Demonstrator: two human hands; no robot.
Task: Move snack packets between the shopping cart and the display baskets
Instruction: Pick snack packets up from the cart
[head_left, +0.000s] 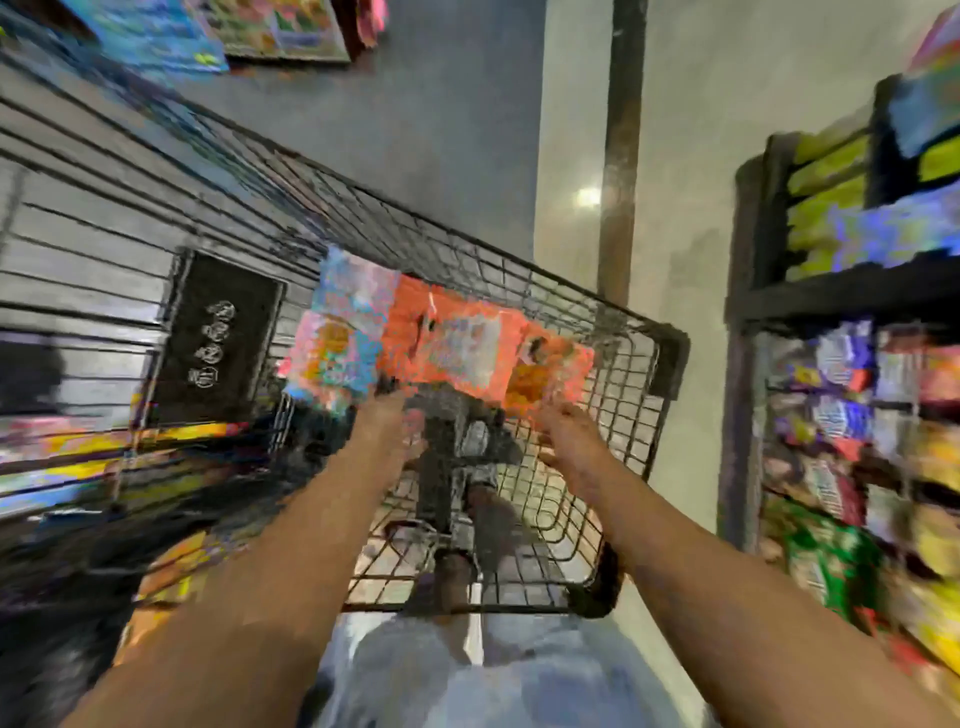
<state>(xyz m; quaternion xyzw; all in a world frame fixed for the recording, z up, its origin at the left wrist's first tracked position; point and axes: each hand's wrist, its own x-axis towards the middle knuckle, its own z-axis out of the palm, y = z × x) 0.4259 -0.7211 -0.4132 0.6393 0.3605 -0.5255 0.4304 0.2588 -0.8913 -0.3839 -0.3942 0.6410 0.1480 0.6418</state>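
I saw orange-red snack packets (457, 343) beside a pink-and-blue packet (337, 332) in the black wire cart (613, 364); yellow-green packs (826, 182) filled a black rack (810, 291).

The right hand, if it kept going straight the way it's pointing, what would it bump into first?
Probably the orange snack packets. The right hand reaches forward over the shopping cart, fingertips at the packets' near edge. The blur hides whether they already touch.
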